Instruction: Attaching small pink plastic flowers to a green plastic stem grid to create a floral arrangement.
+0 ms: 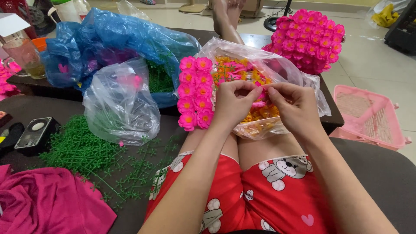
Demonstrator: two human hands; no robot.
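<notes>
Left hand (234, 102) and right hand (294, 106) pinch a pink flower (260, 96) above a clear bag (277, 69) of orange centres.

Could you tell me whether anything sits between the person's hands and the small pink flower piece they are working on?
Nothing visible does. The left hand and right hand already pinch the pink flower piece between their fingertips, just above the open clear bag of flower parts on the lap.

left hand (234, 103); right hand (294, 106) | apparently pinching pink flower (260, 96) | over bag (286, 69)
</notes>
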